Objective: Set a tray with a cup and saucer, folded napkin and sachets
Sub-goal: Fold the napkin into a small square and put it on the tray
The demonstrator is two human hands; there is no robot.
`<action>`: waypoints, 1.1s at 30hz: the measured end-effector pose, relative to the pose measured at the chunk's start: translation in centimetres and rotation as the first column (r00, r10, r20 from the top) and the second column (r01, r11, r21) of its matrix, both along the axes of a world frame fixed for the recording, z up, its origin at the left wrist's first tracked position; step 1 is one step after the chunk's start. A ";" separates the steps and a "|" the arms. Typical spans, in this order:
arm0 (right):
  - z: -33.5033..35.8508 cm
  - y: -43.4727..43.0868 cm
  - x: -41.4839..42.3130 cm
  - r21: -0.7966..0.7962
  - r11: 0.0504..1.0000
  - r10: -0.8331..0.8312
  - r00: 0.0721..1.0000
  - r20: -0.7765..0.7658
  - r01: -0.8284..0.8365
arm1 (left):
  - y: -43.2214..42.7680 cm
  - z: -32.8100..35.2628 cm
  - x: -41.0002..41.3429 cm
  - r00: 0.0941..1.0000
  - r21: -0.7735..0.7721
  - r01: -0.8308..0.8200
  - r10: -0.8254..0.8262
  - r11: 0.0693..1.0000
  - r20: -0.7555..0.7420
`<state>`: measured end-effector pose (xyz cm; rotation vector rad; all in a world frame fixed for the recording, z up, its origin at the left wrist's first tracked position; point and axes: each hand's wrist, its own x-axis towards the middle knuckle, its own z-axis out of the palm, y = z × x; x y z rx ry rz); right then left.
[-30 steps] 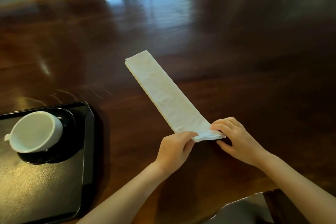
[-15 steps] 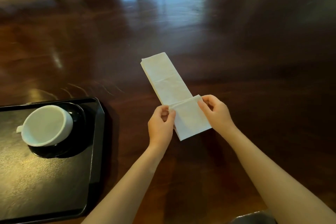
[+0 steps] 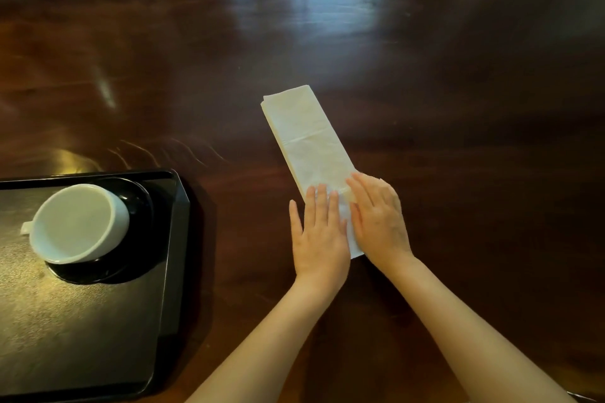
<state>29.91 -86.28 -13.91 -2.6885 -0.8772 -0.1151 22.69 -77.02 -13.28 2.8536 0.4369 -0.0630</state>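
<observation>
A white paper napkin point(image 3: 307, 137) lies folded into a long strip on the dark wooden table, its near end doubled back. My left hand point(image 3: 319, 232) and my right hand point(image 3: 379, 222) lie flat side by side on that folded near end, fingers extended, pressing it down. At the left a black tray point(image 3: 98, 330) carries a white cup point(image 3: 77, 222) standing on a black saucer point(image 3: 131, 258). No sachets are in view.
The glossy dark table point(image 3: 458, 108) stretches far back and to the right, with bright window reflections near its far edge. The tray's right rim is about a hand's width left of my left hand.
The near end of the napkin was lifted and folded over toward the far end. Both hands went from pinching its corners to lying flat on the fold. The camera view shifted.
</observation>
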 end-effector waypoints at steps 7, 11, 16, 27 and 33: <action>-0.6 -2.0 0.9 -0.344 0.909 0.177 0.966 -0.190 -0.234 | 1.4 -1.1 -0.4 0.997 0.060 0.045 -0.040 0.997 -0.070; -0.4 -1.5 -1.4 -0.303 0.937 0.087 0.957 -0.276 -0.172 | 3.1 -1.2 -1.2 0.984 0.031 0.146 -0.142 0.989 -0.104; -0.6 -0.1 -4.7 -0.217 0.975 -0.031 0.949 -0.313 -0.040 | 5.8 -0.5 -2.0 0.948 0.007 0.286 -0.282 0.958 -0.145; 3.9 1.8 7.3 0.246 0.898 -0.156 0.786 -0.598 0.365 | 10.5 3.5 9.0 0.941 -0.630 -0.200 0.327 0.750 0.090; 4.2 6.4 14.7 0.096 0.770 -0.313 0.505 -0.804 0.631 | 12.8 4.8 17.0 0.828 -0.740 -0.515 0.474 0.434 -0.299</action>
